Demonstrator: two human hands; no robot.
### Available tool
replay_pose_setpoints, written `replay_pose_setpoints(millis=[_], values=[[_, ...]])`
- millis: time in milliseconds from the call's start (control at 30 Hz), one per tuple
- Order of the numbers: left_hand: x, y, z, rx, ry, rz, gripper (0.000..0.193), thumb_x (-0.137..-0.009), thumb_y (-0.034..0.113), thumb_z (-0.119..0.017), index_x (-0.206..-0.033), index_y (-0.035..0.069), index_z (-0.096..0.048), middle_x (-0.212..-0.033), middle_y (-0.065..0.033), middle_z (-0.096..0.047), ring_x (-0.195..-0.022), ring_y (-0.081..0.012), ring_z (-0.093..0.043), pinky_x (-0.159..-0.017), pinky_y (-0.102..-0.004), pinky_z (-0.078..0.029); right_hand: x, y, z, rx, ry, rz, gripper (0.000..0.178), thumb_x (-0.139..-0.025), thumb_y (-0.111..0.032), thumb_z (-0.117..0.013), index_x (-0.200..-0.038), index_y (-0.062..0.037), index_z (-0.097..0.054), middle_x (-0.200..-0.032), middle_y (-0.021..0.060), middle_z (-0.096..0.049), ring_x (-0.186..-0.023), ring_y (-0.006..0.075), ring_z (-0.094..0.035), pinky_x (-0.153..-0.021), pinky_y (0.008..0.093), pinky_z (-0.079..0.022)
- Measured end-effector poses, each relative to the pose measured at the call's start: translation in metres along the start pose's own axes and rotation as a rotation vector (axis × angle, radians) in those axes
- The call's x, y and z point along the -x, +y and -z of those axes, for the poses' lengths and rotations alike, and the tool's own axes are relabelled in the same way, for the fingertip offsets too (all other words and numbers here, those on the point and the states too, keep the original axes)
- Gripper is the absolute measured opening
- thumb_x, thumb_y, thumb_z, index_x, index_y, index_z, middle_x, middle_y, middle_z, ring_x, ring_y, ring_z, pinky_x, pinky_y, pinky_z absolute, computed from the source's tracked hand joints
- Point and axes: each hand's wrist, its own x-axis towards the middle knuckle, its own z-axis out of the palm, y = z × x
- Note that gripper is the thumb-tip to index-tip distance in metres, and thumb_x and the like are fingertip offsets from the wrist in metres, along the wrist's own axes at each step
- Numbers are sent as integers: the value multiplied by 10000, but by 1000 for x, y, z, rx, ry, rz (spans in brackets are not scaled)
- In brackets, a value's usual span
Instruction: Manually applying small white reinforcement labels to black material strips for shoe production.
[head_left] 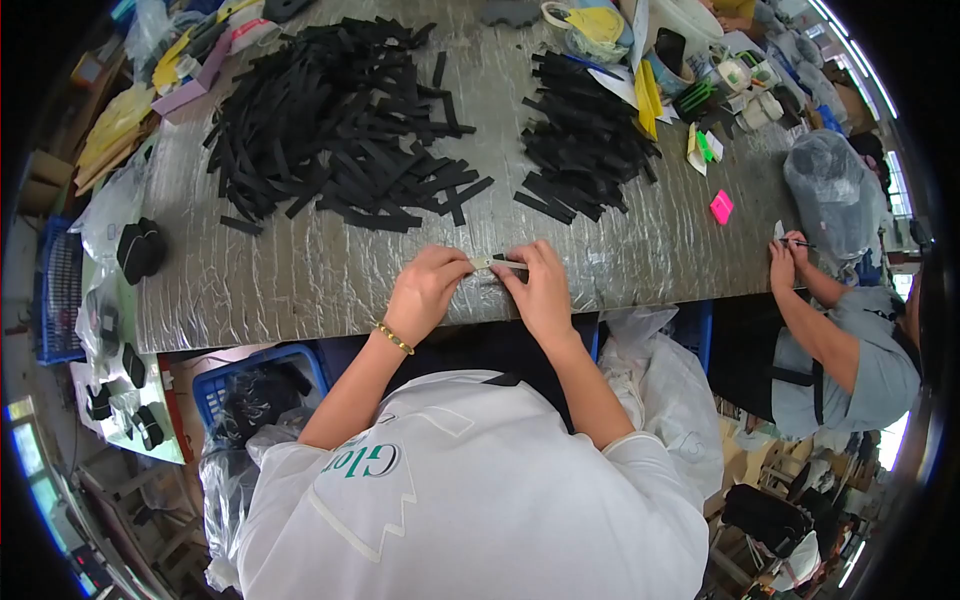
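At mid-frame, our left hand (428, 284) and right hand (543, 290) pinch a pale piece (481, 263), fingertips nearly together; a slack pinch could drop it; uneven pulling might flick it toward the strips (320, 130), upper left.

Tabletop (230, 285). Toward far edge: one larger pile of black strips (310, 130), one smaller pile (585, 145), total two; overlapping strips cannot be counted singly. Near edge: one left hand (428, 285), one right hand (542, 290), one thin pale item (484, 263). Toward right edge: one pink pad (721, 207).
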Motion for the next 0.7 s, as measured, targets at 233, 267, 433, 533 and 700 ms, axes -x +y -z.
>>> replay_pose_setpoints(millis=[233,267,433,533,700], values=[[0,6,-13,-24,106,-31,216,-781,-19,-671,-986,29,-721,-1000,-102,-684,-954,-313,-641,-831,-403,-537,13,-6,-11,-44,148,-109,161,-858,-95,-728,-968,2,-661,-928,144,-605,-855,358,-611,-759,429,-478],[-1,7,-14,-24,116,-39,221,-777,-21,-669,-986,28,-721,-999,-101,-683,-950,-310,-641,-829,-403,-537,14,-6,-12,-67,140,-127,166,-862,-118,-725,-973,-21,-647,-934,134,-599,-878,364,-600,-778,444,-466],[-5,8,-18,-25,100,-40,244,-770,-42,-669,-996,28,-728,-1007,-106,-683,-948,-316,-643,-825,-402,-538,15,-2,-12,-88,125,-132,153,-876,-114,-710,-981,-20,-651,-930,141,-602,-875,364,-604,-774,437,-468],[-5,8,-18,-24,80,-22,257,-766,-63,-674,-998,29,-735,-1017,-112,-683,-949,-322,-645,-823,-400,-537,9,-7,0,-156,79,-203,129,-904,-110,-682,-989,-17,-654,-939,155,-607,-872,349,-610,-772,417,-471],[-7,11,-17,-49,55,-33,271,-763,-59,-666,-1002,41,-746,-996,-106,-677,-935,-314,-641,-818,-392,-534,-11,14,20,-407,242,-29,382,-1080,-269,-429,-979,37,-632,-999,158,-601,-896,282,-617,-752,368,-495]])
